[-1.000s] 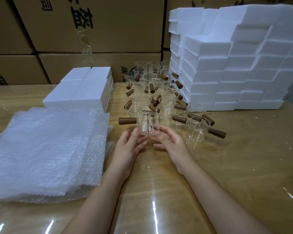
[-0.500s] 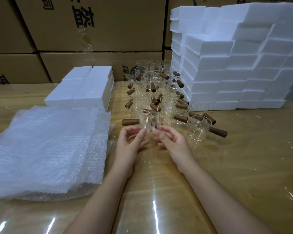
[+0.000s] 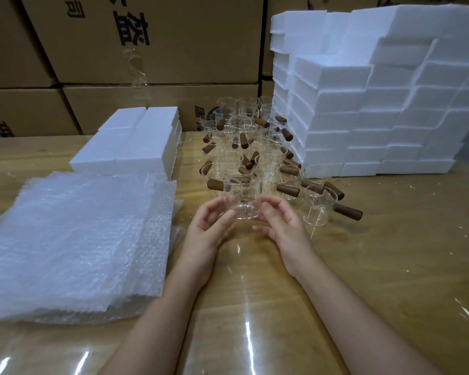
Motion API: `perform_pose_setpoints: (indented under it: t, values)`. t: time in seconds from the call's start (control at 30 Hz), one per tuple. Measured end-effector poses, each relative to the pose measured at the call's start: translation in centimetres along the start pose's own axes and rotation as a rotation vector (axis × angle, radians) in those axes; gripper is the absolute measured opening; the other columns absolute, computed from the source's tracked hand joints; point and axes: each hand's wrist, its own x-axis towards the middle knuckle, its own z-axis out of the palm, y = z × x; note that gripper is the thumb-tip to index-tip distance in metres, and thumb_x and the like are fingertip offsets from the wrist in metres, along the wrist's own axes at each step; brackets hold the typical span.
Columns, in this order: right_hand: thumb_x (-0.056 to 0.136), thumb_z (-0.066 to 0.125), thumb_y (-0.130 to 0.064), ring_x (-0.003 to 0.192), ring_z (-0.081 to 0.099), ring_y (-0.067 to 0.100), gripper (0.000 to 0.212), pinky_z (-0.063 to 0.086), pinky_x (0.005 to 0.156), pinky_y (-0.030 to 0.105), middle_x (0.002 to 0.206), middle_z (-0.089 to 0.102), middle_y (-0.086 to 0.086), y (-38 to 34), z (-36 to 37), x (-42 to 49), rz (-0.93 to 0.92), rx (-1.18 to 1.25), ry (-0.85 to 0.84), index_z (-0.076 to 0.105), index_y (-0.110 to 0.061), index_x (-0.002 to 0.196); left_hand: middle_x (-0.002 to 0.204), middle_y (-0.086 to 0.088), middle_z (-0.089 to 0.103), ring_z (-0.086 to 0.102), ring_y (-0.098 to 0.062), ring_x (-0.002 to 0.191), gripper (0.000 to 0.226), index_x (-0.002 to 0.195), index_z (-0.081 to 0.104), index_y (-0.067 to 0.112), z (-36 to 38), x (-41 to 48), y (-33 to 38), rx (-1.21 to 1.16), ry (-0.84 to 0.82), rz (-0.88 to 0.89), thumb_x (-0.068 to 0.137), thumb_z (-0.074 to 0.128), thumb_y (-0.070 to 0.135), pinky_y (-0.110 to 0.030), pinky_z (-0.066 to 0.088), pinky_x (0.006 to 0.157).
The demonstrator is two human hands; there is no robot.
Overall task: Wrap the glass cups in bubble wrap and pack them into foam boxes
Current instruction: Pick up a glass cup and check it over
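Observation:
A clear glass cup [image 3: 243, 197] with a brown wooden handle pointing left sits between my two hands at the front of a cluster of several like cups [image 3: 248, 147]. My left hand [image 3: 209, 228] curls its thumb and fingers round the cup's lower left side. My right hand [image 3: 280, 226] holds the base from the right with bent fingers. A thick stack of bubble wrap sheets [image 3: 73, 239] lies to the left of my hands. Closed white foam boxes [image 3: 136, 142] stand behind the bubble wrap.
A tall stepped stack of white foam boxes [image 3: 377, 104] fills the back right. One cup [image 3: 317, 205] stands apart just right of my right hand. Brown cardboard cartons [image 3: 160, 44] wall off the rear. The wooden table [image 3: 390, 266] has a glossy film on it.
My fingers have curled more closely round the front cup's base. The cup has stayed almost where it was, and the view has shifted a little.

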Motion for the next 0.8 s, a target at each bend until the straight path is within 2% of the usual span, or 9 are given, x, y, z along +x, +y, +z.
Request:
perform_pose_setpoints:
  t: [0.07, 0.17, 0.23, 0.3, 0.4, 0.53, 0.67, 0.8]
  values:
    - [0.081, 0.060, -0.041, 0.096, 0.066, 0.007, 0.030, 0.054, 0.074, 0.024, 0.106, 0.071, -0.011, -0.08, 0.12, -0.07, 0.015, -0.016, -0.031, 0.066, -0.024, 0.105, 0.127, 0.002, 0.063, 0.058, -0.017, 0.119, 0.059, 0.129, 0.053, 0.015, -0.04, 0.05, 0.11, 0.029, -0.056, -0.010, 0.076, 0.067, 0.037, -0.025, 0.053, 0.085]
    - [0.073, 0.062, -0.051, 0.104, 0.065, 0.007, 0.044, 0.055, 0.081, 0.026, 0.110, 0.069, -0.016, -0.12, 0.24, -0.19, 0.031, -0.032, -0.094, 0.064, -0.029, 0.111, 0.126, 0.001, 0.064, 0.059, -0.018, 0.119, 0.045, 0.127, 0.057, 0.021, 0.10, 0.26, 0.17, 0.064, -0.073, -0.043, 0.088, 0.059, 0.041, -0.029, 0.051, 0.089]
    - [0.074, 0.064, -0.046, 0.107, 0.064, 0.007, 0.042, 0.054, 0.081, 0.024, 0.110, 0.069, -0.019, -0.12, 0.40, -0.30, 0.025, -0.044, -0.125, 0.062, -0.029, 0.113, 0.127, -0.005, 0.062, 0.060, -0.023, 0.117, 0.049, 0.124, 0.059, 0.021, 0.26, 0.22, 0.15, 0.076, -0.045, -0.063, 0.081, 0.063, 0.043, -0.035, 0.051, 0.092]
    - [0.074, 0.067, -0.037, 0.108, 0.063, 0.005, 0.039, 0.053, 0.080, 0.021, 0.108, 0.070, -0.018, -0.17, 0.54, -0.43, 0.018, -0.040, -0.134, 0.061, -0.029, 0.112, 0.132, -0.015, 0.054, 0.059, -0.028, 0.117, 0.066, 0.126, 0.058, 0.020, 0.26, 0.06, -0.02, 0.103, -0.038, -0.065, 0.068, 0.072, 0.047, -0.042, 0.050, 0.097]
    - [0.070, 0.072, -0.031, 0.107, 0.062, 0.001, 0.042, 0.052, 0.080, 0.019, 0.109, 0.069, -0.020, -0.30, 0.48, -0.58, -0.009, -0.038, -0.134, 0.061, -0.033, 0.110, 0.128, -0.016, 0.057, 0.062, -0.027, 0.112, 0.073, 0.129, 0.054, 0.022, 0.20, -0.19, -0.10, 0.149, -0.055, -0.018, 0.063, 0.081, 0.039, -0.032, 0.053, 0.088]
    - [0.070, 0.073, -0.028, 0.106, 0.064, 0.006, 0.042, 0.051, 0.078, 0.018, 0.112, 0.067, -0.023, -0.49, 0.35, -0.64, -0.036, 0.000, -0.121, 0.061, -0.034, 0.109, 0.127, -0.006, 0.059, 0.065, -0.020, 0.105, 0.065, 0.128, 0.050, 0.014, 0.20, -0.19, 0.09, 0.098, -0.036, 0.040, 0.070, 0.080, 0.018, -0.025, 0.053, 0.079]
    - [0.073, 0.072, -0.036, 0.111, 0.063, 0.014, 0.028, 0.053, 0.081, 0.023, 0.115, 0.069, -0.010, -0.76, 0.25, -0.67, -0.021, 0.059, -0.094, 0.071, -0.038, 0.101, 0.126, 0.004, 0.063, 0.063, -0.012, 0.108, 0.066, 0.128, 0.045, 0.015, 0.10, -0.11, 0.11, 0.047, -0.059, 0.014, 0.069, 0.075, 0.024, -0.027, 0.051, 0.083]
    - [0.069, 0.072, -0.034, 0.105, 0.065, 0.010, 0.027, 0.053, 0.085, 0.027, 0.110, 0.071, -0.010, -0.99, -0.05, -0.47, 0.018, 0.077, -0.066, 0.074, -0.038, 0.095, 0.122, 0.004, 0.066, 0.063, -0.012, 0.111, 0.055, 0.123, 0.048, 0.017, 0.08, -0.15, 0.30, 0.027, -0.086, 0.002, 0.075, 0.073, 0.030, -0.022, 0.052, 0.080]
